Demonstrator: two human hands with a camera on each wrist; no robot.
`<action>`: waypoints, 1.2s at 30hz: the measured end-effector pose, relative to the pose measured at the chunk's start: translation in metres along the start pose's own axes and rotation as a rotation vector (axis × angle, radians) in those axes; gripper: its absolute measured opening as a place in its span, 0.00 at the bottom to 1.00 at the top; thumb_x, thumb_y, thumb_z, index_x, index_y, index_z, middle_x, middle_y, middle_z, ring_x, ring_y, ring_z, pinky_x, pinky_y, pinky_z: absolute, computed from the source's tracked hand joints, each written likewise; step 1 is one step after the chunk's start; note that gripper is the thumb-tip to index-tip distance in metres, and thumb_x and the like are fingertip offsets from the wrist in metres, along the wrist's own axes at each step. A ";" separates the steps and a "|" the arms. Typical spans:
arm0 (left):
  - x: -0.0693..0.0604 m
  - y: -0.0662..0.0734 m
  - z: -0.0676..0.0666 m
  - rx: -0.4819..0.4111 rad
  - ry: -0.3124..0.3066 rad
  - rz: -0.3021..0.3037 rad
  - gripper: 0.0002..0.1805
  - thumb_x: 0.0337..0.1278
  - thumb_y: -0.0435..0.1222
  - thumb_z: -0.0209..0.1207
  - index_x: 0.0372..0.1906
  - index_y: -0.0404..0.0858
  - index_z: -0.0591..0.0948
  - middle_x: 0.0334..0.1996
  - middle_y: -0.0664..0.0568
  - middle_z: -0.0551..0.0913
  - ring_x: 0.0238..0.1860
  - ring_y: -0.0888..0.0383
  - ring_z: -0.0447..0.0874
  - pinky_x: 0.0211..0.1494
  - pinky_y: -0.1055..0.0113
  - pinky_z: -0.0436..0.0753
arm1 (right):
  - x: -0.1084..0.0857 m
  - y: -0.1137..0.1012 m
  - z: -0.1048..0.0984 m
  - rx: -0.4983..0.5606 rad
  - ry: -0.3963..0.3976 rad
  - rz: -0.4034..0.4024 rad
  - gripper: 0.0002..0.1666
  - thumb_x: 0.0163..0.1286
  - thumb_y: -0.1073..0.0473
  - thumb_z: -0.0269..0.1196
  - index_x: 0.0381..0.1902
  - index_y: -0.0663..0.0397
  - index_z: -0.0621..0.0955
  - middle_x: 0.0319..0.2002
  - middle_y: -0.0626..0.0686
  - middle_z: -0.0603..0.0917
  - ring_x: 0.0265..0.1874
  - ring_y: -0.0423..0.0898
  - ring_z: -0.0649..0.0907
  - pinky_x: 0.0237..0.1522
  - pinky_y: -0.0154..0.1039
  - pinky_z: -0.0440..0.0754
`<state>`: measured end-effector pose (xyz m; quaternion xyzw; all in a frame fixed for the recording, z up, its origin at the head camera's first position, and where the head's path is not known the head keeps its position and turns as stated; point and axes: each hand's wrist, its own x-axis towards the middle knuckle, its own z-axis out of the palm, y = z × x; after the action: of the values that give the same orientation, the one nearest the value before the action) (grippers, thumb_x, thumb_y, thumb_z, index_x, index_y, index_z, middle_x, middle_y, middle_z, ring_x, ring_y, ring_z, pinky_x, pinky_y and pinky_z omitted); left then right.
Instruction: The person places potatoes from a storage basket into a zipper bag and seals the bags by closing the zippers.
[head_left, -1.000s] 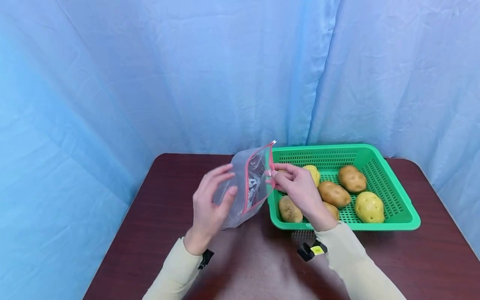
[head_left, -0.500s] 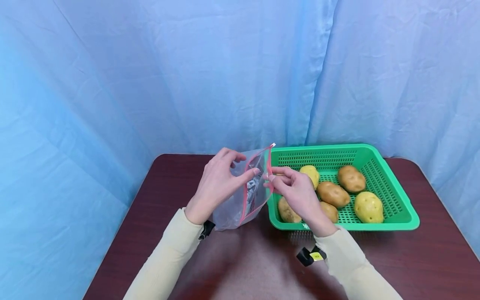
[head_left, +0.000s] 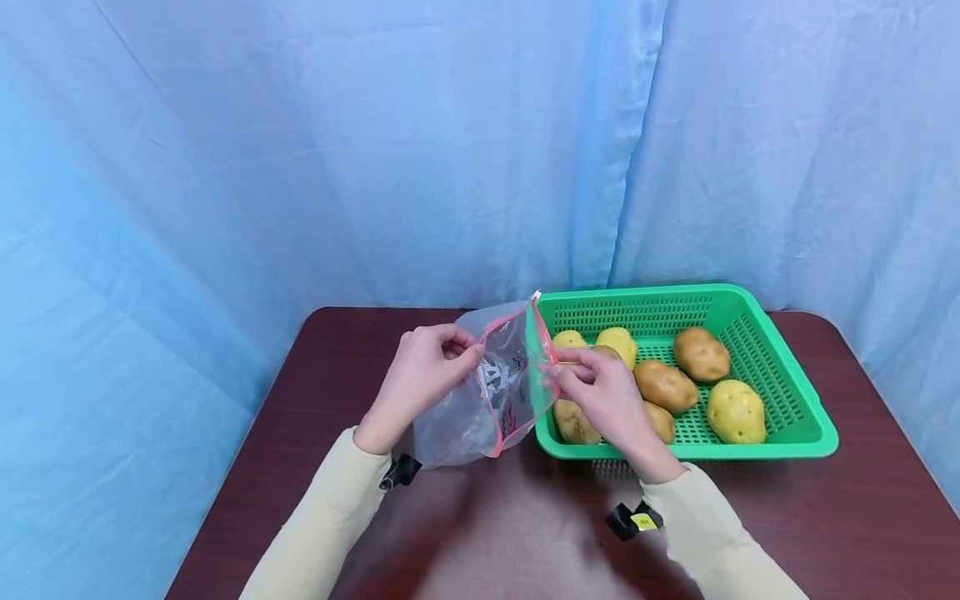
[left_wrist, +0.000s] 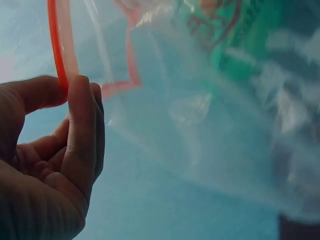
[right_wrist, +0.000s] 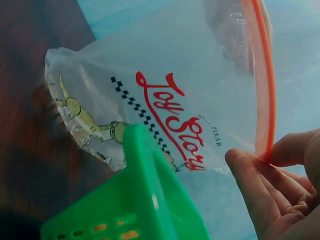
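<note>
A clear zip bag (head_left: 457, 421) with a red-edged mouth is held between both hands, its mouth spread wide and facing right. My left hand (head_left: 423, 371) pinches the near-left edge of the mouth between thumb and fingers; the left wrist view shows this grip on the red strip. On the opposite edge my right hand (head_left: 607, 400) pinches the red rim, beside the basket's left end. Red "Toy Story" lettering (right_wrist: 170, 115) and a cartoon print show on the bag in the right wrist view. A white slider (head_left: 536, 296) sits at the mouth's far corner.
A green plastic basket (head_left: 795, 400) stands on the dark wooden table (head_left: 480, 533) at the right. Several potatoes lie in it, among them a brown potato (head_left: 702, 353) and a yellow one (head_left: 737, 412). Blue curtains (head_left: 450, 150) hang behind and at the left.
My left hand, apart from the rim a second ago, has come over the bag and now pinches its left edge. The mouth is spread wider. My right hand keeps its pinch, slightly lower.
</note>
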<state>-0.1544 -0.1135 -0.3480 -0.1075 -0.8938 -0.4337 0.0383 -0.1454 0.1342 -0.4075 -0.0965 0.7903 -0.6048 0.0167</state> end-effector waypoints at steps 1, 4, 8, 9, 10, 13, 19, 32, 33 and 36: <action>-0.001 -0.003 0.001 -0.055 -0.009 -0.017 0.04 0.61 0.37 0.65 0.33 0.42 0.88 0.21 0.57 0.85 0.23 0.60 0.85 0.29 0.65 0.82 | -0.001 0.002 0.000 -0.012 0.002 0.002 0.20 0.75 0.64 0.58 0.61 0.64 0.81 0.46 0.58 0.90 0.39 0.49 0.91 0.43 0.36 0.87; -0.005 -0.011 0.008 -0.231 -0.038 -0.067 0.05 0.62 0.34 0.66 0.36 0.35 0.88 0.24 0.51 0.87 0.24 0.59 0.87 0.32 0.64 0.87 | -0.004 0.005 -0.001 -0.082 0.011 0.011 0.20 0.74 0.62 0.58 0.60 0.63 0.82 0.43 0.55 0.91 0.38 0.47 0.91 0.42 0.33 0.86; -0.013 -0.021 0.020 -0.488 -0.073 -0.146 0.08 0.64 0.28 0.65 0.42 0.26 0.86 0.30 0.45 0.88 0.25 0.60 0.87 0.35 0.61 0.89 | -0.009 0.009 -0.001 -0.173 0.017 0.020 0.20 0.73 0.60 0.59 0.59 0.58 0.84 0.40 0.50 0.92 0.38 0.43 0.91 0.43 0.32 0.84; -0.015 -0.024 0.023 -0.529 -0.074 -0.163 0.08 0.64 0.28 0.64 0.44 0.25 0.85 0.31 0.44 0.88 0.26 0.60 0.87 0.36 0.61 0.89 | -0.010 0.009 -0.001 -0.185 0.016 0.019 0.20 0.72 0.60 0.60 0.59 0.58 0.84 0.40 0.50 0.92 0.39 0.43 0.90 0.43 0.33 0.84; -0.017 -0.026 0.026 -0.557 -0.073 -0.171 0.09 0.64 0.28 0.64 0.45 0.25 0.84 0.31 0.44 0.88 0.26 0.60 0.87 0.36 0.61 0.89 | -0.011 0.010 0.000 -0.189 0.016 0.017 0.20 0.72 0.60 0.60 0.59 0.58 0.84 0.40 0.50 0.91 0.40 0.44 0.90 0.44 0.34 0.84; -0.023 -0.030 0.031 -0.557 -0.056 -0.167 0.12 0.63 0.27 0.62 0.49 0.26 0.83 0.31 0.45 0.87 0.25 0.59 0.86 0.36 0.61 0.89 | -0.014 0.012 0.002 -0.186 0.012 0.007 0.19 0.72 0.61 0.61 0.58 0.59 0.85 0.41 0.52 0.91 0.43 0.46 0.90 0.46 0.37 0.86; -0.031 -0.037 0.035 -0.188 0.037 -0.043 0.13 0.56 0.29 0.59 0.44 0.36 0.88 0.22 0.56 0.83 0.20 0.65 0.80 0.28 0.70 0.83 | -0.020 0.015 0.005 -0.168 0.006 -0.015 0.16 0.73 0.62 0.62 0.55 0.63 0.84 0.42 0.53 0.91 0.43 0.47 0.90 0.47 0.40 0.87; -0.038 -0.042 0.040 -0.417 -0.024 -0.113 0.10 0.68 0.36 0.67 0.41 0.30 0.89 0.24 0.50 0.85 0.25 0.62 0.85 0.33 0.67 0.87 | -0.029 0.020 0.005 -0.213 0.012 0.015 0.14 0.73 0.62 0.63 0.53 0.60 0.85 0.41 0.51 0.91 0.40 0.45 0.90 0.43 0.38 0.88; -0.039 -0.042 0.042 -0.456 -0.021 -0.126 0.11 0.68 0.36 0.67 0.41 0.30 0.89 0.24 0.49 0.85 0.26 0.62 0.85 0.34 0.66 0.88 | -0.029 0.020 0.005 -0.215 0.010 0.017 0.14 0.73 0.61 0.63 0.53 0.59 0.85 0.41 0.51 0.91 0.40 0.44 0.90 0.43 0.38 0.88; -0.043 -0.040 0.048 -0.562 0.001 -0.170 0.11 0.67 0.35 0.67 0.43 0.28 0.89 0.27 0.49 0.86 0.28 0.62 0.85 0.37 0.66 0.88 | -0.031 0.019 0.002 -0.240 0.014 0.016 0.16 0.74 0.56 0.65 0.54 0.57 0.86 0.42 0.50 0.91 0.41 0.43 0.90 0.43 0.37 0.87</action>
<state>-0.1206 -0.1068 -0.4152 -0.0384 -0.7445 -0.6659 -0.0287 -0.1175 0.1423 -0.4287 -0.0873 0.8579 -0.5063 0.0042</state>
